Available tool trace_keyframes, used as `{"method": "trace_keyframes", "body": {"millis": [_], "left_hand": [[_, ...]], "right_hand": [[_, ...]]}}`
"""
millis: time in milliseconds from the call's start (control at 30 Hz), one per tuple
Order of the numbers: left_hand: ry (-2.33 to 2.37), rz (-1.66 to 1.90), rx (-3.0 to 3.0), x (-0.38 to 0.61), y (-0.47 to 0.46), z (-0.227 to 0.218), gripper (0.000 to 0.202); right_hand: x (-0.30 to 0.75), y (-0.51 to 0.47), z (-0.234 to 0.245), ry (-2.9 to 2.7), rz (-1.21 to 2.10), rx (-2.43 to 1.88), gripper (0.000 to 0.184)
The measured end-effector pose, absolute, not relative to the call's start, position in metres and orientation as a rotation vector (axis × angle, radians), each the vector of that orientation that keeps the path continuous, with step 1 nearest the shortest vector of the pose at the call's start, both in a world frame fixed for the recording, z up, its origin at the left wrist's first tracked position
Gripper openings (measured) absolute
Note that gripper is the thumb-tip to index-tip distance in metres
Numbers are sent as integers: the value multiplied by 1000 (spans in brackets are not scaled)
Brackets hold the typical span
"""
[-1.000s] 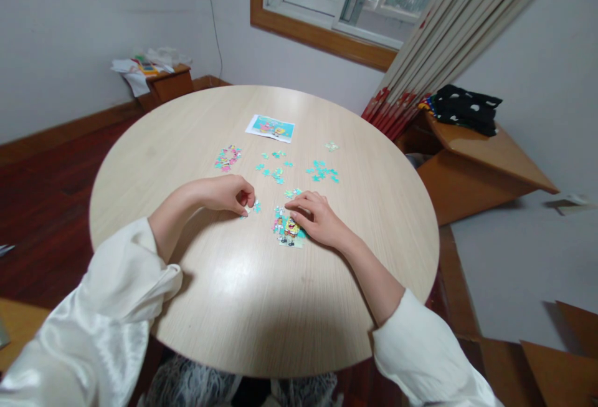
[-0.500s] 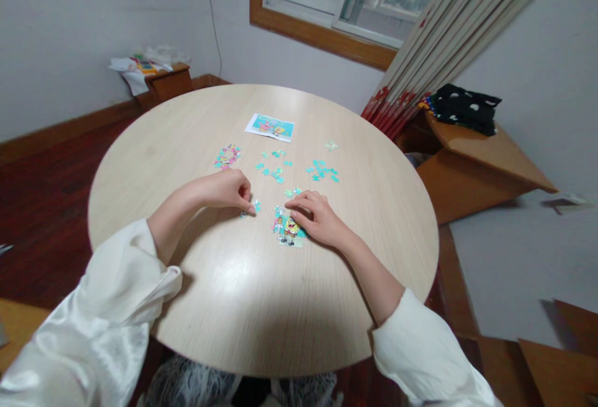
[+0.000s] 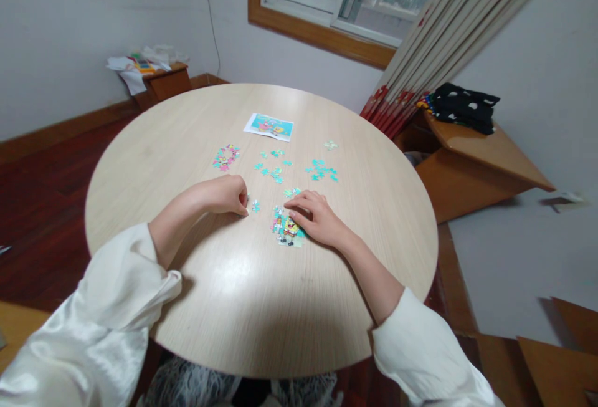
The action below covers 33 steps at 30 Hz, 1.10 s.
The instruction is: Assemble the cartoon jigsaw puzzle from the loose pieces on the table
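On the table, a partly joined jigsaw puzzle (image 3: 289, 232) shows a yellow cartoon figure. My right hand (image 3: 318, 217) rests over its upper right edge, fingers bent, with thumb and forefinger apart and no piece seen between them. To the left, my left hand (image 3: 227, 196) is closed in a pinch low over the tabletop; whatever is between the fingertips is hidden. Just right of those fingertips lies a loose blue and white puzzle piece (image 3: 255, 206). Beyond the joined part are small teal pieces (image 3: 292, 192).
Pink pieces (image 3: 225, 158), teal pieces (image 3: 321, 171), mixed pieces (image 3: 275, 174) and pale pieces (image 3: 331, 145) lie in groups farther back on the round table (image 3: 224, 320). A printed picture card (image 3: 270, 127) lies behind them. A wooden cabinet (image 3: 486, 164) stands at the right.
My left hand has drawn back slightly leftward and down, uncovering the loose blue and white piece. A piece seen beneath its fingertips is out of sight. My right hand has stayed put.
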<state>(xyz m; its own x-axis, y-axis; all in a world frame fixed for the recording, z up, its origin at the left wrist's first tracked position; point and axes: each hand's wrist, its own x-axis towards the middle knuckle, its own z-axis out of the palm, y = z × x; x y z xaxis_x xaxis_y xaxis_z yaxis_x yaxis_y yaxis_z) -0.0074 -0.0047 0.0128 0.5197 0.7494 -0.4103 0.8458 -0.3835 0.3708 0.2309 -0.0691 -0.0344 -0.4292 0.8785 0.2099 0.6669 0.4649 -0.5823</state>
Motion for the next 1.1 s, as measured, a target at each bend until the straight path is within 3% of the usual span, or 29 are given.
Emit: {"method": "trace_keyframes", "body": {"millis": [133, 433, 733, 1100], "left_hand": [[1255, -200, 2238, -10, -4, 12, 9], [1250, -168, 2205, -18, -1, 16, 24], [1216, -291, 2305, -8, -13, 14, 9], [1188, -353, 2350, -4, -18, 18, 10]], "right_hand": [[231, -69, -35, -2232, 576, -1283, 20], [231, -69, -35, -2235, 570, -1282, 19], [231, -69, -34, -2239, 572, -1290, 19], [231, -69, -33, -2232, 578, -1286, 19]]}}
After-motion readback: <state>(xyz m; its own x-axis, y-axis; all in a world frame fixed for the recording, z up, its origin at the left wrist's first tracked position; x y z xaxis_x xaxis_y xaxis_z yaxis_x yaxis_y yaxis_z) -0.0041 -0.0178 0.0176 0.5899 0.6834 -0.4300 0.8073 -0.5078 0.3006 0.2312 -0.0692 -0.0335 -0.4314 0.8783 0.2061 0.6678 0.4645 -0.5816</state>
